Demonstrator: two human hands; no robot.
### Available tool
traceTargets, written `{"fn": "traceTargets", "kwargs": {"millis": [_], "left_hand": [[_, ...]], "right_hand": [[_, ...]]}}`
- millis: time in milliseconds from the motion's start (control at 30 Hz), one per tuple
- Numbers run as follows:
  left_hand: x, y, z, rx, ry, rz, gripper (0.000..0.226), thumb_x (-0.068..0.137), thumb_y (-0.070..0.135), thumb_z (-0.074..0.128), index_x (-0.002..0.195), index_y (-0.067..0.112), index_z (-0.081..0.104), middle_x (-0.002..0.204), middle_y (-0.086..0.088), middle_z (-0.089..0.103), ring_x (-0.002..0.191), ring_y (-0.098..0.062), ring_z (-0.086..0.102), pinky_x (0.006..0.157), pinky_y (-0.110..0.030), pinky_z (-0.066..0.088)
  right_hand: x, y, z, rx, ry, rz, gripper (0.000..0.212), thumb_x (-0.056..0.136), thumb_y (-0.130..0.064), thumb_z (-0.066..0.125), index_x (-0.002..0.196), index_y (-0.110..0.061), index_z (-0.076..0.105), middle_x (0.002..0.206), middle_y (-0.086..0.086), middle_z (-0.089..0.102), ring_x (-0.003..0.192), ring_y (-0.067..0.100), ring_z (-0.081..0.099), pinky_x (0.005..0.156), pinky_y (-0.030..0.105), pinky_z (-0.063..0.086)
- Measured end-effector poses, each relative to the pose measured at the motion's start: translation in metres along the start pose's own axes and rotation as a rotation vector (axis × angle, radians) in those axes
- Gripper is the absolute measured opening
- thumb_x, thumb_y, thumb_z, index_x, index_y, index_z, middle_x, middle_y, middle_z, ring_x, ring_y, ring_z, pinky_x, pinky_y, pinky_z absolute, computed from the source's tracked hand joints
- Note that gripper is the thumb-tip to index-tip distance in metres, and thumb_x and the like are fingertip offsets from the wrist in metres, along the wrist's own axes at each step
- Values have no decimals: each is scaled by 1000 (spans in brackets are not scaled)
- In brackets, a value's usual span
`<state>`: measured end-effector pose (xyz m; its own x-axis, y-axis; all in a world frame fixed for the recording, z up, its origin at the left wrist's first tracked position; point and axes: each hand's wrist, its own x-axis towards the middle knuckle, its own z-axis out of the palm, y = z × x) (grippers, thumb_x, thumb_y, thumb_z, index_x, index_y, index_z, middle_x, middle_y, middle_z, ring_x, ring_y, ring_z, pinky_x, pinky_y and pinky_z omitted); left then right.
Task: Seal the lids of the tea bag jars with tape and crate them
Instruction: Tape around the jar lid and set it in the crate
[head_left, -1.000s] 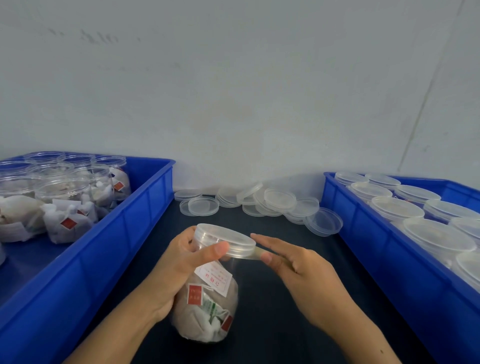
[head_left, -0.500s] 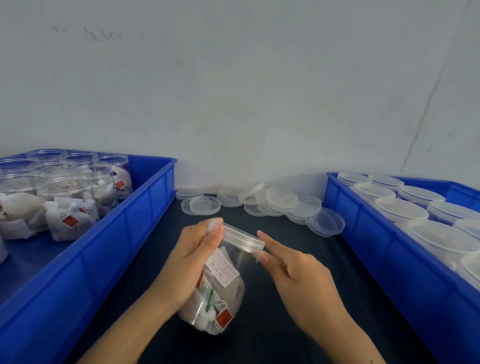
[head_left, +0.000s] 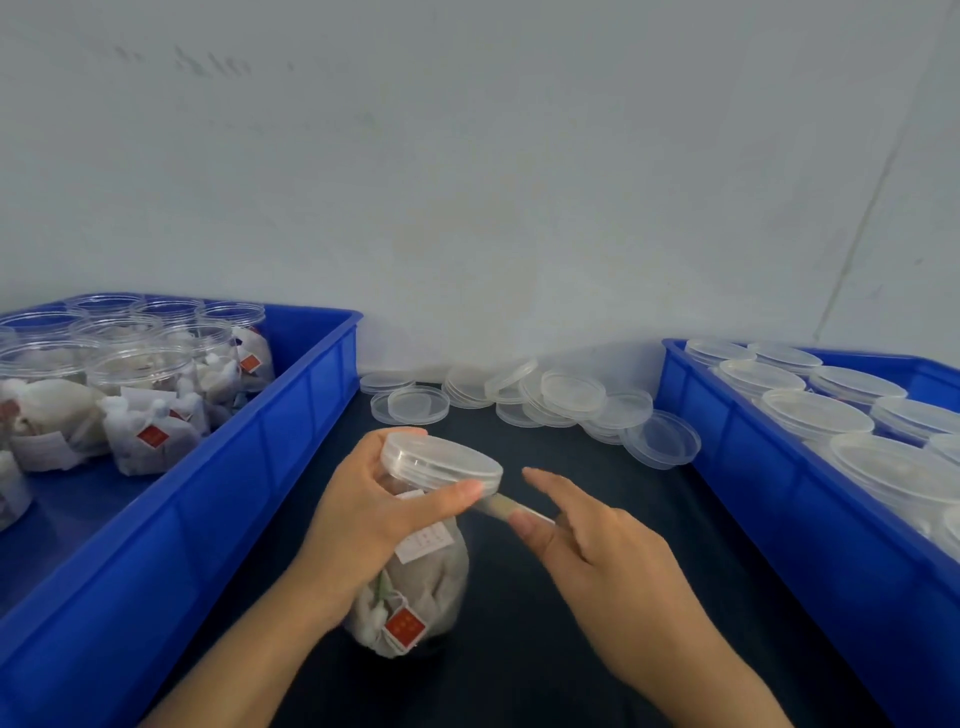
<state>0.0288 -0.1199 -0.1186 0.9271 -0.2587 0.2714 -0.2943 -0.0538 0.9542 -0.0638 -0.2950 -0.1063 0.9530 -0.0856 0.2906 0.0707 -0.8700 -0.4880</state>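
Observation:
A clear jar (head_left: 415, 597) full of tea bags with red tags stands on the dark table, tilted a little. Its clear lid (head_left: 441, 462) is on top. My left hand (head_left: 374, 514) grips the jar just under the lid, thumb across the front. A strip of clear tape (head_left: 506, 508) runs from the lid's rim to my right hand (head_left: 597, 551), which pinches its free end between thumb and a finger, the other fingers stretched out.
A blue crate (head_left: 218, 457) at the left holds several open jars of tea bags (head_left: 150, 395). A second blue crate (head_left: 779, 499) at the right holds several lidded jars (head_left: 810, 413). Loose clear lids (head_left: 571, 395) lie piled at the back of the table by the wall.
The jar has tipped back from a rightward tilt to nearly upright. My right hand has drawn away to the right, and a strip of tape now stretches from the lid to its fingers.

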Motion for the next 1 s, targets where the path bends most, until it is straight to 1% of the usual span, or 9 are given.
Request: {"fn": "traceTargets", "kwargs": {"millis": [100,167,500,633,700,800,900,933,1000], "left_hand": [[6,0,-11,-100,-144,-66,104,22,65,89,115,27,63,104,7,73,97,-7,68,83,-30,51],[8,0,-14,-161,-212,-92,109,21,63,90,119,23,63,107,1,73,101,-13,68,87,-33,50],[8,0,-11,-271,-302,-166,125,11,57,92,122,16,50,94,1,73,88,-10,71,64,-18,55],[8,-1,-11,-239,-306,-148,118,17,64,89,118,17,50,95,1,73,92,-12,71,67,-22,56],[8,2,-11,-179,-327,-140,99,40,71,83,116,18,51,102,1,72,101,-16,69,75,-26,54],[3,7,-9,38,-320,-91,67,61,81,63,117,46,50,120,19,59,114,0,57,81,-16,46],[-1,5,0,328,-117,90,134,29,93,64,146,51,12,126,46,23,123,16,32,103,-21,32],[-2,4,2,382,-48,119,145,22,94,64,148,49,7,124,47,21,125,11,31,105,-25,31],[-1,0,3,396,14,121,139,17,95,64,142,49,23,120,42,39,120,5,43,100,-26,38]], "right_hand": [[1,4,-3,45,-18,-29,41,93,-59,28,132,-50,37,75,-20,53,84,-8,51,63,12,38],[4,6,-5,52,-30,-35,37,94,-57,28,129,-52,39,80,-17,57,84,-4,52,64,12,39],[11,9,0,52,34,-71,42,97,-55,34,138,-59,34,122,-18,63,113,2,55,96,23,45],[12,3,12,-36,151,-107,42,99,-52,29,140,-49,39,94,-12,66,89,7,59,80,23,47],[12,1,14,-96,216,-109,40,100,-48,29,137,-45,44,77,-9,58,74,9,55,68,22,45],[8,-1,17,-180,300,-87,33,100,-46,28,119,-38,54,74,-7,55,69,12,54,63,25,46],[3,-15,24,-229,278,-71,19,96,-29,42,92,-30,61,62,-5,50,55,13,48,47,21,32],[1,-19,25,-235,290,-79,15,87,-19,53,78,-27,62,55,-4,48,47,13,44,43,17,22],[-2,-25,26,-249,412,-101,12,75,-13,63,69,-23,62,49,-5,46,40,11,41,45,13,13]]}}
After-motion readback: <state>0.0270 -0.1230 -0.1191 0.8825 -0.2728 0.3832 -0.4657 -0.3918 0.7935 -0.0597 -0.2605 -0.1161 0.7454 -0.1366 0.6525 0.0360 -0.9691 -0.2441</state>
